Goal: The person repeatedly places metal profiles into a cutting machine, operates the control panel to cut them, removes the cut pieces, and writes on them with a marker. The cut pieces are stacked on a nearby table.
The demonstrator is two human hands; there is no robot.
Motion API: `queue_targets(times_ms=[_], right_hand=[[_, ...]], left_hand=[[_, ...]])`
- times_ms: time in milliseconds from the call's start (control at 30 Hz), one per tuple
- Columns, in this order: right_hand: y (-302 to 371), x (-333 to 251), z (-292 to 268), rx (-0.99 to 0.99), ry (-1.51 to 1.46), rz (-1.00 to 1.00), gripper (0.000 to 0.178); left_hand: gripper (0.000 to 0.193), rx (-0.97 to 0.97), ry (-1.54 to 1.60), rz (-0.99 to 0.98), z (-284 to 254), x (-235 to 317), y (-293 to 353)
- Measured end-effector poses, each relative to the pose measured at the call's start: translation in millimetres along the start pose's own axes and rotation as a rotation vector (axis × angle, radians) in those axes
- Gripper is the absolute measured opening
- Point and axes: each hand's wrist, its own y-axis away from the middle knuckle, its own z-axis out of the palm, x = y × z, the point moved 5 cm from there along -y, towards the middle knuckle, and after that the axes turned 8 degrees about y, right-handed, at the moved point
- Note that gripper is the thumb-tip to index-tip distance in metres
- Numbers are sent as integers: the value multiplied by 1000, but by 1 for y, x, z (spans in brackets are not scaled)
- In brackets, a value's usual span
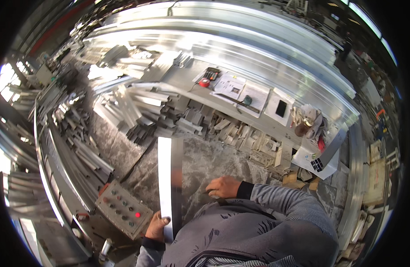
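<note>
Now, from afar, I see the left hand (pixel 157 227) clasping the near end of the metal profile (pixel 165 178) beside the button panel (pixel 124 210), the right hand (pixel 225 187) half-curled, contents unclear—a holding step, seemingly, calling next for steadiness.

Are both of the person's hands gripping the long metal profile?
No, only the left hand grips the metal profile, near its lower end, while the right hand is apart from it.

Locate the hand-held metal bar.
In the head view, the metal bar is left of centre, right of the button panel, its lower end in the left hand.
</note>
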Motion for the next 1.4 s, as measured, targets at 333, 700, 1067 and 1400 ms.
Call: queue_targets(times_ms=[333, 700, 1067, 1400], right_hand=[[66, 60, 34, -1, -825, 695, 31], [32, 4, -43, -8, -1305, 290, 84], [-30, -69, -69, 134, -652, 32, 34], [-46, -106, -80, 299, -866, -68, 14]], left_hand=[[51, 459, -632, 499, -54, 61, 20], [19, 548, -1536, 542, -54, 11, -1], [24, 395, -608, 347, -29, -51, -26], [34, 249, -642, 459, 26, -21, -40]])
